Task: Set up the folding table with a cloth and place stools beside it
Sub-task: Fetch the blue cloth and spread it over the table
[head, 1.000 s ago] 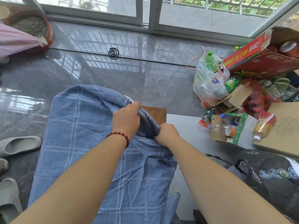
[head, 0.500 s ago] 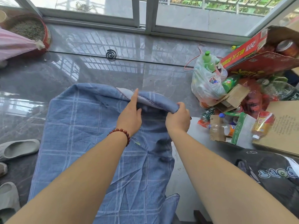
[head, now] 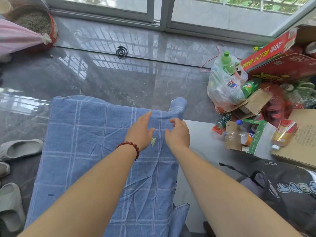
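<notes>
A blue checked cloth (head: 89,151) lies spread out flat, with its near right end hanging down. Both hands are over its far part, close side by side. The left hand (head: 140,132), with a red bead bracelet (head: 130,145), has straight fingers. The right hand (head: 177,134) has loose, bent fingers and holds nothing. They may be just touching the cloth. Past them the cloth's far right corner (head: 177,104) sticks up in a bunch. Farther off, a black mosquito coil (head: 121,52) lies on the grey floor (head: 102,79)

Clutter on a grey floor (head: 119,79).
Mosquito coil (head: 121,52) near the window (head: 102,4); bottle-filled bag (head: 220,89) beside a red carton (head: 282,65).
</notes>
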Motion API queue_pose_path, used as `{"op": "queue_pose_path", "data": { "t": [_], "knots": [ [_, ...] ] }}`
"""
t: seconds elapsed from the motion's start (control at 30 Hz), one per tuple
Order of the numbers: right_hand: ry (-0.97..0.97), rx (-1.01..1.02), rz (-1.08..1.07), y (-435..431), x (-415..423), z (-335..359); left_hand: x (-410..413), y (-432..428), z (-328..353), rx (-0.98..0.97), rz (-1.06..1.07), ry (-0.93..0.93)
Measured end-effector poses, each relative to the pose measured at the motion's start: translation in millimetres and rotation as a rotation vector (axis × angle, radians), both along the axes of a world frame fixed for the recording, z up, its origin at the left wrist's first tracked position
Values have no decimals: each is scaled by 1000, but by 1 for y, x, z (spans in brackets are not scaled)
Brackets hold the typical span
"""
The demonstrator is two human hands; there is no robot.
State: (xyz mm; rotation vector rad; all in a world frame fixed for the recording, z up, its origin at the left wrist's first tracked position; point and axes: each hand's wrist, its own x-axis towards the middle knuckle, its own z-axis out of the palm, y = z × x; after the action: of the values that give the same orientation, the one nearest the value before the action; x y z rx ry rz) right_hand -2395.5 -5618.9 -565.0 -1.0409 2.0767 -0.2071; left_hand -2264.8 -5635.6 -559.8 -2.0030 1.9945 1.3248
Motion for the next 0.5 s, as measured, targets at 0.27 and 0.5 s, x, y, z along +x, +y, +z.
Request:
{"op": "queue_pose_path", "data": {
  "t": [0.27,0.5],
  "knots": [
    [-42,94,90,23,5,-15,5,23,-12,66,38,-6],
    [-55,73,230,51,18,-25,23,49,-24,18,2,-29]
  ]
}}
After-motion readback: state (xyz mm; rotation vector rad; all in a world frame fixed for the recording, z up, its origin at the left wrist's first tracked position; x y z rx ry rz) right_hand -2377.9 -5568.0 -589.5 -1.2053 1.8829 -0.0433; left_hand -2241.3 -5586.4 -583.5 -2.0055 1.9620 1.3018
